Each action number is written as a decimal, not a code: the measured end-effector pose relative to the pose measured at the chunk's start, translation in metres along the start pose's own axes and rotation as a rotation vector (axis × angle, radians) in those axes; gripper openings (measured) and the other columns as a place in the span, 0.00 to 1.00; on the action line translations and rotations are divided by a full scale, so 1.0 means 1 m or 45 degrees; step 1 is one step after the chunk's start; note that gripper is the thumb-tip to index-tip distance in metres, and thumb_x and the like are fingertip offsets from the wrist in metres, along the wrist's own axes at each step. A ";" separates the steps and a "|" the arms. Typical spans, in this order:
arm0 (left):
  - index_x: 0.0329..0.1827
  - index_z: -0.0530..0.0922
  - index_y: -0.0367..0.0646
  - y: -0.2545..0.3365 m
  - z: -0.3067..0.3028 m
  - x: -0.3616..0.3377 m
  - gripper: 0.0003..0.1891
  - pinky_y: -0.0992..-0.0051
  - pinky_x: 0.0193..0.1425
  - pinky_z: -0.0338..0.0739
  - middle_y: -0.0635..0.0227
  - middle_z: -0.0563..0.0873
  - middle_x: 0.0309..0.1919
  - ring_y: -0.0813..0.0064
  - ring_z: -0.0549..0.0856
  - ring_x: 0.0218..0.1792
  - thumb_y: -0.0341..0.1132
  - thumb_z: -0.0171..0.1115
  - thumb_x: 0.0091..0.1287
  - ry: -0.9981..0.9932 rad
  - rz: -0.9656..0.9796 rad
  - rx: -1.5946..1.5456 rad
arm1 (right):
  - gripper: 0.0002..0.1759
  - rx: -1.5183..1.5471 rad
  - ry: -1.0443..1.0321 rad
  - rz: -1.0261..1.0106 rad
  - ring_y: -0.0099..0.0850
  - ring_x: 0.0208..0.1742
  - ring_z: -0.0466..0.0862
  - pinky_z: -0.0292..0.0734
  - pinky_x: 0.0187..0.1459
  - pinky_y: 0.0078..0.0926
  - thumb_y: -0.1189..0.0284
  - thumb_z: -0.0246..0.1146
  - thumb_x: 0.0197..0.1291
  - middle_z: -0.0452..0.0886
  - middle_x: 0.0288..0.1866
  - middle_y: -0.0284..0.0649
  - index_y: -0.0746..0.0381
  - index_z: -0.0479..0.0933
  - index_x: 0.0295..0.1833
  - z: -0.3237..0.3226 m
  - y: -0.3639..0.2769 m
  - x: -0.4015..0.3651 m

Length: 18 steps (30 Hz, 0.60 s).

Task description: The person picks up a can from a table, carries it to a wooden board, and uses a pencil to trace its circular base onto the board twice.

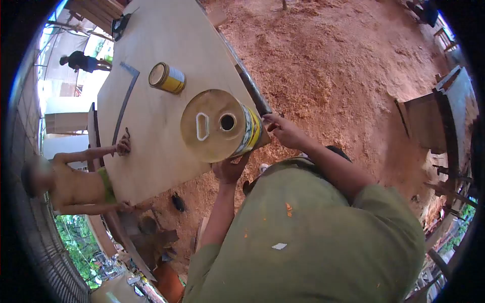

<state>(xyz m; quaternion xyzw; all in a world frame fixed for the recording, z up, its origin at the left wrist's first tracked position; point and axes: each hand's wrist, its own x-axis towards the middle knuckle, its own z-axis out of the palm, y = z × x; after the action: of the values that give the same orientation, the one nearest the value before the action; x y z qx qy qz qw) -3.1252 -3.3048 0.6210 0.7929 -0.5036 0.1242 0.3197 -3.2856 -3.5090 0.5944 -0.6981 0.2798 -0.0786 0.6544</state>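
Note:
A large round metal can [212,123] with a yellow label, a top handle and an open round hole is at the near corner of the pale wooden board [166,131]. Against the can's near side rests my left hand [231,169], its fingers partly hidden by the can. To the right of the can, by the board's corner, my right hand [285,130] has its fingers curled together; what is between them is too small to tell. A smaller yellow-labelled can [167,78] stands farther up the board.
A metal square [127,96] lies along the board's left side. A person [81,179] is at the left edge, one hand on the board. Another person [86,61] is in the background. A dark tool [120,26] sits at the far end. Sawdust covers the ground [328,65].

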 end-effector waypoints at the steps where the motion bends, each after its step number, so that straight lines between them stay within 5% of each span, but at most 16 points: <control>1: 0.47 0.91 0.53 0.001 -0.001 0.001 0.24 0.52 0.64 0.76 0.65 0.92 0.49 0.57 0.88 0.53 0.54 0.84 0.50 0.064 0.117 0.100 | 0.39 -0.003 0.011 -0.004 0.37 0.51 0.85 0.81 0.52 0.36 0.85 0.51 0.61 0.85 0.51 0.47 0.55 0.67 0.80 -0.004 -0.015 0.000; 12: 0.35 0.91 0.56 -0.007 0.001 -0.007 0.16 0.56 0.62 0.77 0.70 0.93 0.47 0.60 0.89 0.52 0.51 0.85 0.49 0.014 0.072 0.032 | 0.40 -0.019 -0.070 -0.029 0.37 0.50 0.84 0.80 0.54 0.33 0.86 0.50 0.59 0.85 0.49 0.45 0.52 0.70 0.79 -0.002 0.014 0.012; 14: 0.51 0.90 0.51 -0.006 -0.003 -0.006 0.25 0.59 0.62 0.82 0.65 0.92 0.51 0.60 0.90 0.54 0.48 0.85 0.50 -0.075 0.107 0.062 | 0.39 -0.031 -0.079 -0.064 0.38 0.48 0.84 0.80 0.54 0.33 0.85 0.50 0.60 0.85 0.47 0.45 0.51 0.72 0.78 -0.003 0.017 0.011; 16: 0.51 0.90 0.51 -0.003 -0.005 -0.004 0.25 0.59 0.63 0.81 0.65 0.92 0.52 0.60 0.90 0.54 0.48 0.85 0.50 -0.085 0.112 0.064 | 0.41 -0.009 0.011 -0.224 0.39 0.50 0.85 0.80 0.57 0.33 0.85 0.51 0.59 0.85 0.48 0.47 0.51 0.70 0.79 -0.003 0.007 0.009; 18: 0.51 0.90 0.51 0.000 -0.007 0.000 0.25 0.59 0.63 0.81 0.65 0.92 0.52 0.60 0.90 0.55 0.48 0.85 0.50 -0.097 0.123 0.073 | 0.41 -0.053 -0.044 -0.095 0.39 0.51 0.85 0.80 0.58 0.34 0.85 0.51 0.58 0.86 0.51 0.48 0.50 0.69 0.80 -0.005 -0.014 0.001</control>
<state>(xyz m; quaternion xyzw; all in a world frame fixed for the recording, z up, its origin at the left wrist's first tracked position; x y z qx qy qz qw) -3.1240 -3.3001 0.6266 0.7806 -0.5495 0.1237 0.2709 -3.2834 -3.5143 0.6080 -0.7226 0.2436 -0.0851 0.6412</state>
